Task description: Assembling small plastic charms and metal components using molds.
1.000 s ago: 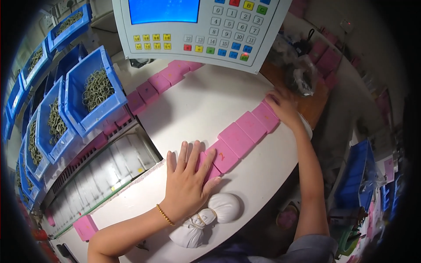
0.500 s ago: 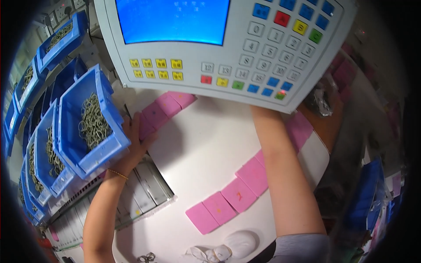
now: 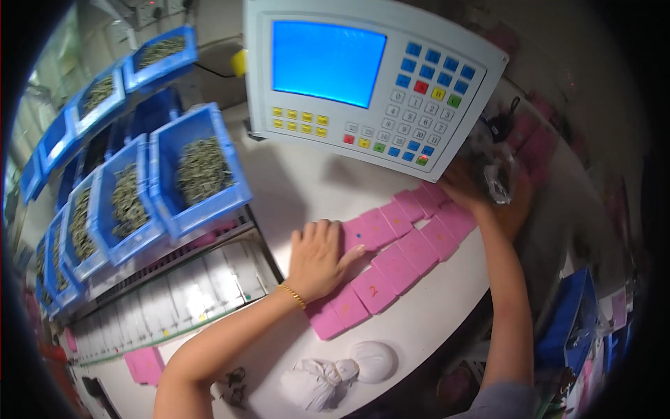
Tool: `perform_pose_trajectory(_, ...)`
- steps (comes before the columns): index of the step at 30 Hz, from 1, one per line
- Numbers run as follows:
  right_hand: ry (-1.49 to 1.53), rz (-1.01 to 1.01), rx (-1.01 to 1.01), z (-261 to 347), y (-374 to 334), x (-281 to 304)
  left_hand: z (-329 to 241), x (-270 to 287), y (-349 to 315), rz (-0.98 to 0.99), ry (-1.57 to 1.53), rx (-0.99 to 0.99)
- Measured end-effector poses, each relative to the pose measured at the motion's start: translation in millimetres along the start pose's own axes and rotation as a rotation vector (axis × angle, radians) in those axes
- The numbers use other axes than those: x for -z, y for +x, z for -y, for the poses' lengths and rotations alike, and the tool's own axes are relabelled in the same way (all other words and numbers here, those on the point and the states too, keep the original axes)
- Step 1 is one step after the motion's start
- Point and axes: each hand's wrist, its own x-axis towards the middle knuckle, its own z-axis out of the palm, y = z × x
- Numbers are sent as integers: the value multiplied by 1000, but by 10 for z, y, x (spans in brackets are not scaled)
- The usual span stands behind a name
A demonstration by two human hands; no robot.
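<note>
Two rows of flat pink rectangular blocks side by side on the round white table, left hand flat on their left end, right hand at their far right end, grey keypad control panel with blue screen behind, blue plastic bins of small metal parts to the left, tied white cloth pouch in front.

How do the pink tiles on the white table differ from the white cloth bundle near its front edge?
The pink tiles are flat and square, laid in two rows; the cloth bundle is soft, rounded and tied in the middle. Both hands, left hand and right hand, rest at the tiles; no hand touches the bundle. Both lie on the white table.
</note>
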Motion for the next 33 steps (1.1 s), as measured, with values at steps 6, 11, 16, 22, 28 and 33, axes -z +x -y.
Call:
perform_pose_trajectory(6,-168,-252,-166,207,-659,-40,-143,-122,-200,-167,-58,-94)
perform_pose_trajectory(11,174,-220,194,1914,-1643,70,-265,716,-1113,-63,-18,-116)
perform_pose_trajectory(16,196,147,649,3278,-2813,71,-359,1577,-2680,189,-542,19)
perform_pose_trajectory(22,123,47,594,3622,-2944,-346,-613,1882,-4096,354,-492,415)
perform_pose_trajectory(28,275,-125,728,4549,-2949,-618,-734,1590,-4621,-12,-338,561)
perform_pose_trajectory(33,281,-160,744,5215,-2894,-1104,-723,1522,-4741,-45,-311,538)
